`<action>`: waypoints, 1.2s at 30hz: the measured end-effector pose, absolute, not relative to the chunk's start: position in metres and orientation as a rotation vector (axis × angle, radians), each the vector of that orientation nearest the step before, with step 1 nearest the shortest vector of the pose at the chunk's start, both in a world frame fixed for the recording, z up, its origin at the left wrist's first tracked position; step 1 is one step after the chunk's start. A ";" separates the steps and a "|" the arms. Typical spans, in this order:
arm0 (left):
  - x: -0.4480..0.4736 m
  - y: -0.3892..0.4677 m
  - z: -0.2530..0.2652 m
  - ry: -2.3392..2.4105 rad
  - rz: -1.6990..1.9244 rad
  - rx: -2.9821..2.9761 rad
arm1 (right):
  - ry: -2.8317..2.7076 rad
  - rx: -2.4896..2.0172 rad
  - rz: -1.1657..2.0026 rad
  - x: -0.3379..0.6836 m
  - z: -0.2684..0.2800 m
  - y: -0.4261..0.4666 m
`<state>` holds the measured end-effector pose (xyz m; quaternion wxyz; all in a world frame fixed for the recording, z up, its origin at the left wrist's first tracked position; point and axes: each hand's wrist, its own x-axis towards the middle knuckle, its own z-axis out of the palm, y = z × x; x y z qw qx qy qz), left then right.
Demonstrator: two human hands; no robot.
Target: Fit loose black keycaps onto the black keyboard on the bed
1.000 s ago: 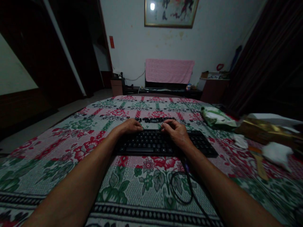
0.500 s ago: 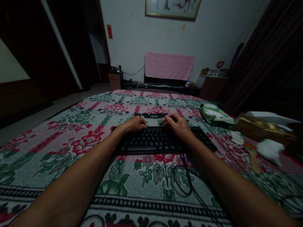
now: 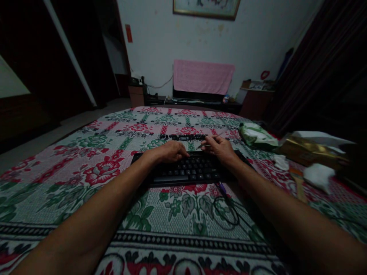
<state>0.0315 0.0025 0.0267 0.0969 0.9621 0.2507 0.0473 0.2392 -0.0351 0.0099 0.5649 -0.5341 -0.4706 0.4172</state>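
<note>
Flowered cloth (image 3: 103,170) spreads before me, and on it the black keyboard (image 3: 197,167) lies beneath my hands. Both forearms (image 3: 94,214) angle inward; my left hand (image 3: 172,151) bends palm-down over its upper rows, fingers curled, while my right hand (image 3: 218,148) has thumb and fingertips close together. Whether either grips anything, I cannot tell.

Pink towel (image 3: 203,76) below a framed picture (image 3: 205,8), gold box (image 3: 308,149) near a green-and-white packet (image 3: 256,135).

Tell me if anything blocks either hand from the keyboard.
Nothing visible does. The left hand and the right hand are both at the far side of the keyboard. The small black pieces lie beyond it, the cable on the near side.
</note>
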 end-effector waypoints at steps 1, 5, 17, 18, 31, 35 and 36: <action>0.030 0.002 0.027 0.727 0.124 2.860 | -1.074 -1.269 0.991 0.242 0.011 -0.036; 0.027 0.002 0.028 0.723 0.064 2.877 | -0.992 -1.304 0.956 0.257 0.013 -0.040; 0.023 -0.010 0.030 0.990 0.138 2.711 | -1.289 -1.283 0.622 0.209 0.017 -0.056; 0.022 -0.013 0.029 0.987 0.168 2.714 | -1.334 -1.318 0.512 0.202 0.017 -0.056; 0.028 -0.017 0.009 1.034 0.503 2.635 | -1.659 -1.432 0.210 0.195 0.000 -0.051; 0.027 -0.016 0.008 1.049 0.511 2.634 | -1.698 -1.436 0.283 0.200 -0.003 -0.050; 0.027 -0.016 0.008 1.062 0.506 2.629 | -1.707 -1.447 0.279 0.200 -0.003 -0.050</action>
